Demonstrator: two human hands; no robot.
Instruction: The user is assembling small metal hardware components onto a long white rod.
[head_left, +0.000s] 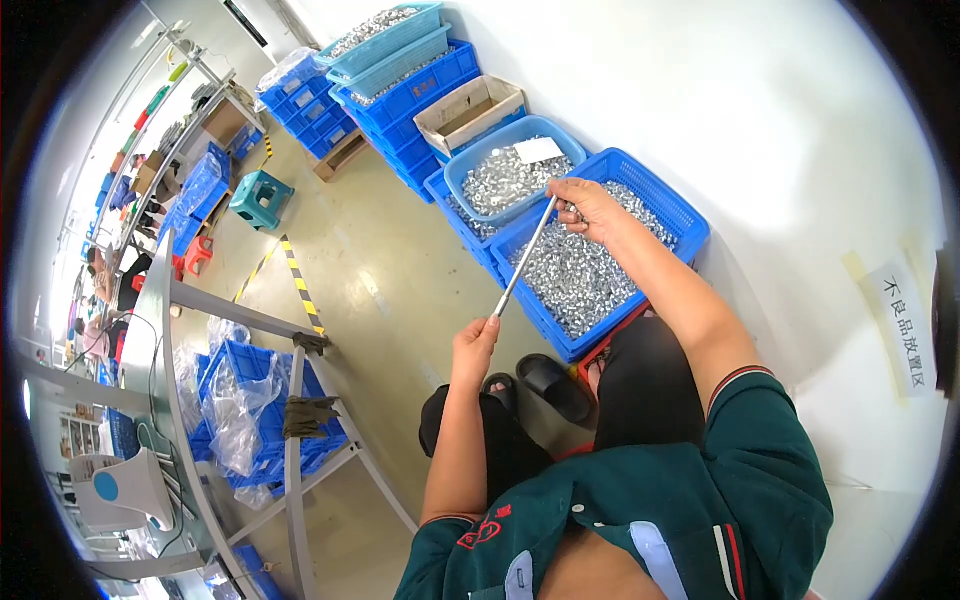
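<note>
Blue basket (668,197) stands before you; across its left side your left hand (474,352) clasps, and your right hand (590,208) pinches, a slim, straight, silvery rod (527,257), seemingly smooth, near small shiny metal pieces (575,282).

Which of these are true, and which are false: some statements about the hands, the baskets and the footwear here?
1. The left hand and right hand hold the same metal rod. True.
2. The blue basket nearest the person is full of wooden blocks. False: it holds small shiny metal parts.
3. A white paper lies in the light-blue tub. True.
4. The slippers are white. False: they are black.
5. The person's shirt is dark green. True.
</note>
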